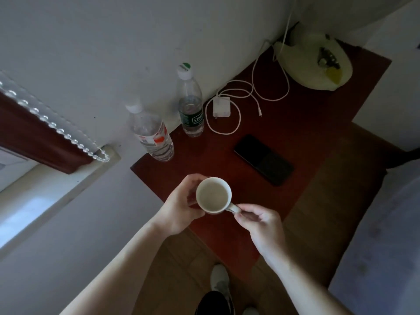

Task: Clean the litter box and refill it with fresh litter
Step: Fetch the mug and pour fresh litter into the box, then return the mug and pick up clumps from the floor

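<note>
So the small white ceramic mug [213, 194] is right between both grips, over the dark red wooden bench [295, 119] near its front corner. The left grip [179, 205] curls round its body, and the right grip [259, 223] pinches the handle.

A white ceramic mug [213, 195], upright with a pale beige inside, is over the near corner of the dark red table [284, 123], the left hand [181, 205] wrapped round its side and the right hand [259, 223] pinching its handle.
</note>
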Demonstrator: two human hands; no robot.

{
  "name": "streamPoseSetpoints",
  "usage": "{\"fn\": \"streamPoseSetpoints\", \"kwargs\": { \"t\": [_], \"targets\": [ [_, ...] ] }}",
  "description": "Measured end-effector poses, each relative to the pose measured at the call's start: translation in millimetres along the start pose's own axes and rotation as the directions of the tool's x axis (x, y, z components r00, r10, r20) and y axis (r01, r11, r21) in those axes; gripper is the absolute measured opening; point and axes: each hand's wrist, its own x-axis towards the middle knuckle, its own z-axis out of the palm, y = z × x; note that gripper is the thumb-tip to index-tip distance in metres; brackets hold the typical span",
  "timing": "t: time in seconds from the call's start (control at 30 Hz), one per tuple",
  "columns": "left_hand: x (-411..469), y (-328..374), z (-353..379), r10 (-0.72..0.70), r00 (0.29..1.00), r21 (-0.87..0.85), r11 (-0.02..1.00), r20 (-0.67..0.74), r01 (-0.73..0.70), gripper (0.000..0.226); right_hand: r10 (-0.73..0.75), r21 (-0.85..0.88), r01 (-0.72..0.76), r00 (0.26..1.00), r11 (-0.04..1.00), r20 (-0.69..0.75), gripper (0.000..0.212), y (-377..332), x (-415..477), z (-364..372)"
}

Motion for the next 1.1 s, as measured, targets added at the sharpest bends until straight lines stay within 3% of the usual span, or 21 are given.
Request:
{"fn": "streamPoseSetpoints", "kwargs": {
  "t": [0.3,0.43,0.57,0.7,0.8,0.97,1.1],
  "targets": [
    [-12.7,11.9,2.0,-0.017,1.0,0.019,1.0,-0.024,0.018,0.087,0.009,-0.06,-0.011,0.999,0.998,-0.033,0.028,-9.0,-9.4,-5.4],
    [-34.1,32.1,4.4,0.004,0.993,0.066,0.998,-0.114,0.004,0.086,-0.083,-0.12,0.078,0.996,0.99,-0.034,0.028,-22.2,-25.7,-16.2],
    [-69.5,54.0,13.6,0.04,0.969,0.151,0.988,-0.242,-0.003,0.074,-0.206,-0.3,0.198,0.979,0.933,0.007,0.033,-38.9,-52.7,-24.8],
    [-127.7,71.8,29.3,0.06,0.926,0.259,0.965,-0.372,0.041,0.063,-0.333,-0.564,0.336,0.936,0.755,0.112,0.039,-59.7,-86.6,-31.6],
    [-181.2,73.9,39.4,0.069,0.888,0.357,0.927,-0.455,0.11,0.055,-0.342,-0.682,0.386,0.917,0.622,0.208,0.043,-74.3,-119.4,-33.1],
    [-290.7,69.8,52.1,-0.012,0.847,0.433,0.855,-0.532,0.284,0.054,-0.272,-0.783,0.491,0.869,0.382,0.413,0.049,-83.3,-191.9,-13.0],
    [-384.7,50.7,57.3,-0.099,0.781,0.46,0.759,-0.617,0.46,0.052,-0.096,-0.747,0.644,0.764,0.166,0.638,0.054,-76.6,-244.2,25.4]
  ]
}}
